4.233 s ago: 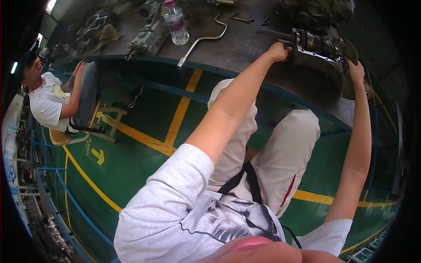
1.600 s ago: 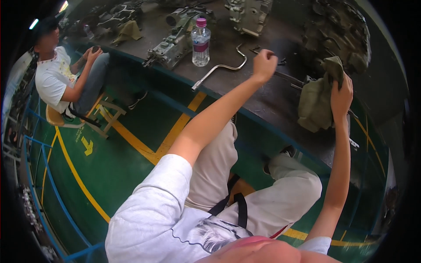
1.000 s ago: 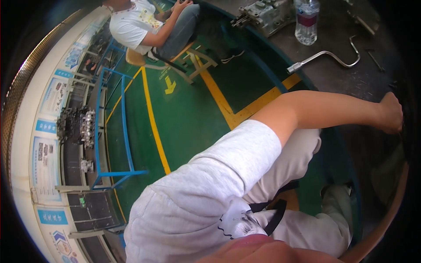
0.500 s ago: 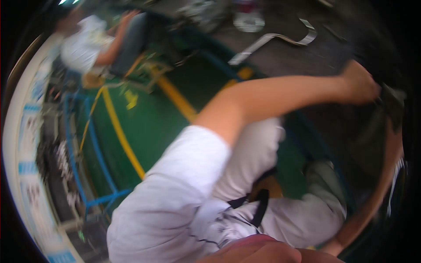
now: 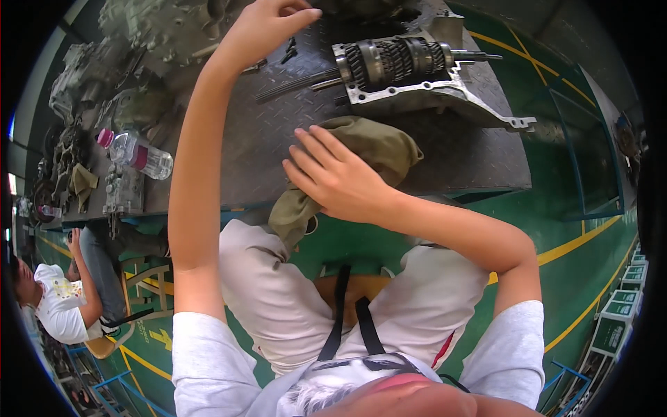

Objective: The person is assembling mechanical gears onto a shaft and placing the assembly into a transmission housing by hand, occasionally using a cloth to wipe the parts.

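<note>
Head view. The cloth [image 5: 389, 142], olive and crumpled, lies at the near edge of the counter [image 5: 250, 149], with one end hanging over toward the person's lap. It should handle as light, soft and limp; a bunched fold is the suitable place to take hold.

Just beyond the cloth, the gear set [image 5: 396, 62] sits in its metal casing [image 5: 434, 97] on the counter. The assembly is judged heavy and stiff, and its gear teeth and shafts possibly slick (oil cannot be confirmed by eye). Support it by the casing's flanged rim rather than by the gears.

Right hand [image 5: 340, 177]: laid across the cloth, back upward, fingers extended and slightly parted. The thumb is hidden; whether this grip pinches a fold cannot be told.

Left hand [image 5: 278, 19]: raised at the upper edge of view, well apart from the cloth, fingers bent. The grip looks narrow, with no held part visible; the edge cuts the hand off, so its exact state cannot be told.
</note>
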`<state>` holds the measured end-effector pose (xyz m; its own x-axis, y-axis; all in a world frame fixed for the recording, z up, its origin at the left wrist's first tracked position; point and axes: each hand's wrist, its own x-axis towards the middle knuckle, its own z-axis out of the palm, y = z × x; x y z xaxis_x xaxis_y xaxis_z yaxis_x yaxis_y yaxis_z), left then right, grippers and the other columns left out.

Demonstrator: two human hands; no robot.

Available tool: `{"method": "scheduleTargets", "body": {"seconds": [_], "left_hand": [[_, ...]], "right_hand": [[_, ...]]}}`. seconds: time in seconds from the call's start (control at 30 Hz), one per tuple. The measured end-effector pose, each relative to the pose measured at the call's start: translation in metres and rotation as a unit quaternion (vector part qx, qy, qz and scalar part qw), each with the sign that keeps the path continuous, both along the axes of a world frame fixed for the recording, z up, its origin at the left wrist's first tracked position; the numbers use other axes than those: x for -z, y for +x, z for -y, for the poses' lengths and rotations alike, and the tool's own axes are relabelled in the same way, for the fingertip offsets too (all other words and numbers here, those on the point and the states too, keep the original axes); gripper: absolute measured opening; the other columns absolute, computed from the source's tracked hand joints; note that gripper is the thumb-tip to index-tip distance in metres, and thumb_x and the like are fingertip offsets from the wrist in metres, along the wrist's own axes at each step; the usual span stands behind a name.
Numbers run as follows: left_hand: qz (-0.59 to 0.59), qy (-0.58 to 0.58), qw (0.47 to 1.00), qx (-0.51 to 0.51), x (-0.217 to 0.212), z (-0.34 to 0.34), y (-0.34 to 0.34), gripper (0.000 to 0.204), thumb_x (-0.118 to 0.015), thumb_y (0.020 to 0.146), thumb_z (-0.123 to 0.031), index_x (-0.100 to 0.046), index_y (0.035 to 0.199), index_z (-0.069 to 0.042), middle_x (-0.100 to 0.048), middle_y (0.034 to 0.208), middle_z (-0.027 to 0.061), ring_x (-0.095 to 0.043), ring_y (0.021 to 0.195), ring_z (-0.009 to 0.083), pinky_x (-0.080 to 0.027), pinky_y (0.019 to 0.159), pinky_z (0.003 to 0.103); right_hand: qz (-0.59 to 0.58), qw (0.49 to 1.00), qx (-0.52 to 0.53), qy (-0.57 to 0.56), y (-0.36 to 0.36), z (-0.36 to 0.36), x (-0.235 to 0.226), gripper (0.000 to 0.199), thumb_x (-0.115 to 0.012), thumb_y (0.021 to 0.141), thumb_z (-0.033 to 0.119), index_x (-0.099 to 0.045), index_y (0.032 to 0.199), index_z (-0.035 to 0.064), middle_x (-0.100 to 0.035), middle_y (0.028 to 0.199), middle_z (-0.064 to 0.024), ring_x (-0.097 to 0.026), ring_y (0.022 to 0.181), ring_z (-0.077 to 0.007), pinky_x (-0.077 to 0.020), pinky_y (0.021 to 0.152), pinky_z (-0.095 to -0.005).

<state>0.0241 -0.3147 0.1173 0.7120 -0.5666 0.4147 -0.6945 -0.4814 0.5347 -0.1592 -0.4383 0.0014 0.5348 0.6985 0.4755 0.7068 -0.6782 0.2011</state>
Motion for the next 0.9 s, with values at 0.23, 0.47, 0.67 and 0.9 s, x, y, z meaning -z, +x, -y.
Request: {"method": "scheduleTargets", "body": {"seconds": [0.23,0.47,0.67,0.9], "left_hand": [[0.053,0.229,0.971,0.043,0.004,0.048,-0.031,0.069,-0.072,0.074,-0.043,-0.052,0.123,0.0,-0.057,0.118,0.0201,-0.054,0.112,0.0325,-0.043,0.094,0.036],[-0.027,0.221,0.972,0.077,0.011,0.065,-0.022,0.073,-0.08,0.063,-0.034,-0.053,0.122,0.0,-0.063,0.105,0.0192,-0.06,0.098,0.0321,-0.046,0.088,0.036],[-0.01,0.264,0.962,0.065,0.016,0.074,-0.018,0.071,-0.081,0.058,-0.032,-0.057,0.115,0.003,-0.065,0.099,0.0187,-0.063,0.091,0.0301,-0.048,0.083,0.034],[-0.024,0.288,0.956,0.054,0.011,0.079,-0.017,0.065,-0.08,0.053,-0.028,-0.06,0.105,0.006,-0.065,0.089,0.0187,-0.064,0.081,0.0286,-0.05,0.076,0.034]], "right_hand": [[-0.031,0.999,0.002,0.015,0.006,0.0,0.006,0.068,-0.074,0.059,0.029,-0.054,0.117,0.0008,-0.054,0.12,-0.0162,-0.043,0.123,-0.0343,-0.0254,0.11,-0.0484],[-0.055,0.998,-0.002,0.016,0.009,0.004,0.004,0.062,-0.071,0.062,0.029,-0.054,0.114,-0.0009,-0.056,0.114,-0.0167,-0.045,0.119,-0.0337,-0.0257,0.11,-0.0471],[-0.06,0.998,0.002,0.013,0.01,0.002,0.004,0.063,-0.072,0.062,0.029,-0.054,0.114,-0.0009,-0.055,0.114,-0.0163,-0.045,0.119,-0.0333,-0.0251,0.11,-0.0468],[-0.063,0.998,0.001,0.005,0.012,0.002,0.003,0.056,-0.068,0.067,0.029,-0.055,0.111,-0.0016,-0.056,0.11,-0.0162,-0.046,0.117,-0.0332,-0.0246,0.11,-0.0463]]}}
